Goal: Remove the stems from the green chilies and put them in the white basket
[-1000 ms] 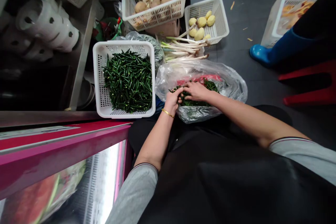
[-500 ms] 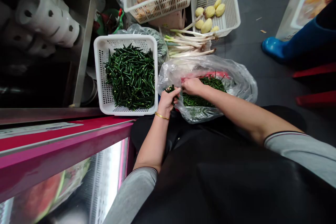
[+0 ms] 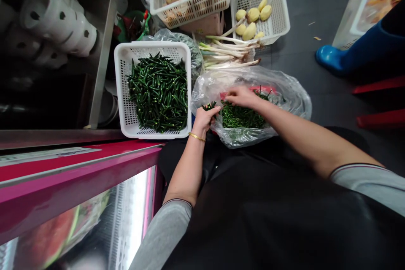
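Observation:
My left hand [image 3: 205, 119] is closed around a small bunch of green chilies [image 3: 209, 105], whose tips stick out above the fingers. It sits between a white basket and a clear plastic bag [image 3: 291, 88]. My right hand [image 3: 242, 96] is over the bag, just right of my left hand, its fingertips drawn together; what they hold, if anything, is too small to make out. Inside the bag lies a heap of thin green pieces [image 3: 243, 117], perhaps chilies or stems. Many dark green chilies [image 3: 158, 93] fill the white basket [image 3: 120, 93] on the left.
Long white-stemmed scallions [image 3: 234, 52] lie beyond the bag. Behind them stand a basket of potatoes [image 3: 190, 12] and a basket [image 3: 281, 12] with peeled yellow-white ones. A person's blue boot [image 3: 335, 57] is at right, near red stool-like edges [image 3: 379, 120]. A pink-framed glass case [image 3: 79, 173] borders the left.
My right hand has moved slightly up and right, away from my left hand. My left hand keeps the chilies in nearly the same place.

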